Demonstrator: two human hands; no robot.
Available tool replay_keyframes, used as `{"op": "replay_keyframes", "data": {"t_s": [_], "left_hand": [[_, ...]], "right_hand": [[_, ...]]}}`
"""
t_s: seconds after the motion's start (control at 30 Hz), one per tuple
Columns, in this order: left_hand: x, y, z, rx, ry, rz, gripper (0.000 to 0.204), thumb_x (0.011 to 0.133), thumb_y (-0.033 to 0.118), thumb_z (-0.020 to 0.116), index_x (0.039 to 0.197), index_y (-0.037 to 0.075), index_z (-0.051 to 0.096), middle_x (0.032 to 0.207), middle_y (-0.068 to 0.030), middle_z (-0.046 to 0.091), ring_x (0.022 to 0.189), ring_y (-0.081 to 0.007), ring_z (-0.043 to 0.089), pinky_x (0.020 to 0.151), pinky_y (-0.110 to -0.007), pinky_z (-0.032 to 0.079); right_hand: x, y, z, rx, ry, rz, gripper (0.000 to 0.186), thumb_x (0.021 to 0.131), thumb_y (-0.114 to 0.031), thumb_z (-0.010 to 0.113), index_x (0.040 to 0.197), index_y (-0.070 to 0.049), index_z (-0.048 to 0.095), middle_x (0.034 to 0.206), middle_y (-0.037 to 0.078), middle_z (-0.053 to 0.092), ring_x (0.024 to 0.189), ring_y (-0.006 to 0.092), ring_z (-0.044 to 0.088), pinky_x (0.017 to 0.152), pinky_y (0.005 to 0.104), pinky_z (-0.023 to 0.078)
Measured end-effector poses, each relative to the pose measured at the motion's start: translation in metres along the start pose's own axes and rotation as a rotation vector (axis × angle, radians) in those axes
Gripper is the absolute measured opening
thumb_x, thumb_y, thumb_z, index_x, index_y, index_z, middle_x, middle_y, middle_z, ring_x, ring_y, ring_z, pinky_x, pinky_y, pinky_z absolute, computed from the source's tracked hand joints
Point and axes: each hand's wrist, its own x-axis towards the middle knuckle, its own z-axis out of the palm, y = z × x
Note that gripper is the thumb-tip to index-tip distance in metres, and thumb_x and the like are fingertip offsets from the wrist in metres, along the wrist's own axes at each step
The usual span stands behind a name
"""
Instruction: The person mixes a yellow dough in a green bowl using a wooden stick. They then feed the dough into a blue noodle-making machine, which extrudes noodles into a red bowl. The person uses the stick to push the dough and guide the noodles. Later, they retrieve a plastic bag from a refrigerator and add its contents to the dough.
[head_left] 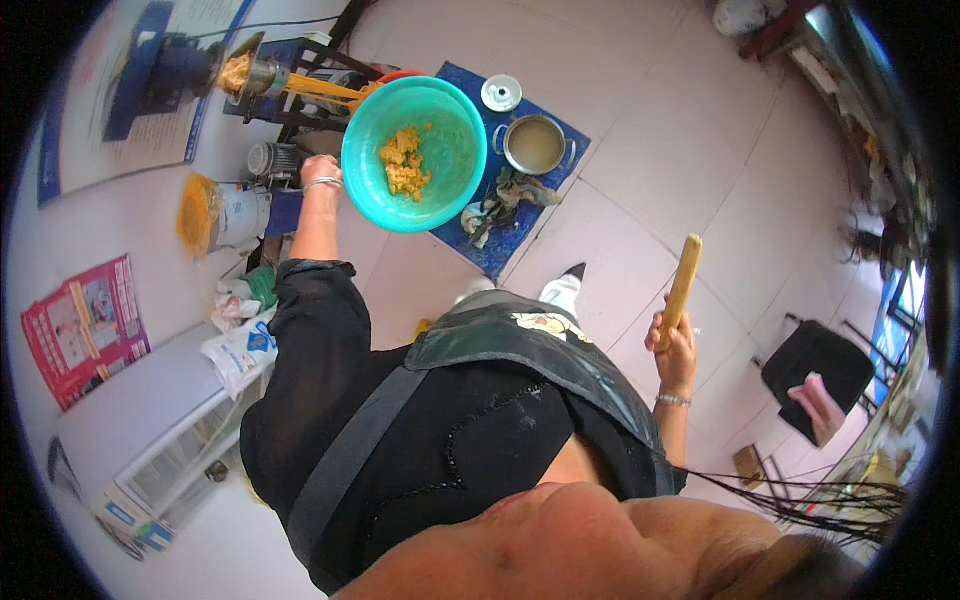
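My left hand (pixel 322 171) is closed at the left rim of a large teal bowl (pixel 463 180); the fingers are partly hidden. Clumps of crumbly yellow dough (pixel 405 165) lie inside the bowl. In my right hand (pixel 676 350), raised out to the right, a short wooden stick (pixel 684 280) points away from me. Beyond the bowl, a noodle extruder (pixel 262 78) has yellow dough in its mouth. Yellow noodle strands (pixel 322 88) run from it toward the bowl, which hides their far ends.
A blue mat or board (pixel 560 130) bears a two-handled pot of cloudy liquid (pixel 534 145), a white round part (pixel 501 93) and crumpled rags (pixel 510 200). An electric motor (pixel 272 160) and a white bucket (pixel 235 215) stand left. A black chair (pixel 825 365) with a pink cloth is at right.
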Motion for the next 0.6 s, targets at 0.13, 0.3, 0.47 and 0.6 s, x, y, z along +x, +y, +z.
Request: {"op": "replay_keyframes", "data": {"t_s": [0.13,0.3,0.47,0.6], "left_hand": [[-0.055,-0.034,0.042,0.128,0.247,-0.261,0.063,0.074,-0.005,0.06,0.132,0.006,0.039,0.107,-0.0198,0.058,0.088,-0.0364,0.06,0.084,-0.055,0.049],[-0.071,-0.111,0.022,0.75,0.283,-0.182,0.068,0.071,0.01,0.066,0.135,0.004,0.043,0.132,-0.0222,0.051,0.122,-0.0347,0.05,0.099,-0.044,0.043],[-0.128,-0.173,0.094,0.156,0.283,-0.298,0.048,0.076,0.014,0.062,0.121,-0.004,0.055,0.117,-0.0257,0.059,0.103,-0.0367,0.059,0.084,-0.041,0.049],[-0.088,-0.193,0.163,0.475,0.281,-0.644,0.026,0.08,0.013,0.061,0.093,-0.009,0.064,0.091,-0.0253,0.065,0.08,-0.0362,0.064,0.07,-0.045,0.048]], "right_hand": [[0.032,-0.053,-0.028,-0.128,-0.036,-0.039,0.067,0.081,-0.024,0.065,0.136,0.001,0.037,0.091,0.007,0.053,0.071,0.0112,0.054,0.059,0.0244,0.046],[0.122,-0.148,0.022,-0.408,-0.206,-0.058,0.064,0.078,-0.027,0.067,0.13,0.001,0.043,0.081,0.004,0.051,0.067,0.0109,0.049,0.057,0.0237,0.041],[0.218,-0.233,0.073,-0.559,-0.343,-0.059,0.019,0.076,0.0,0.061,0.091,-0.006,0.05,0.076,0.003,0.049,0.063,0.0108,0.048,0.055,0.0244,0.041],[0.281,-0.291,0.097,-0.504,-0.292,0.022,0.014,0.081,0.001,0.056,0.082,-0.008,0.046,0.068,0.001,0.045,0.053,0.0092,0.039,0.047,0.0247,0.034]]}}
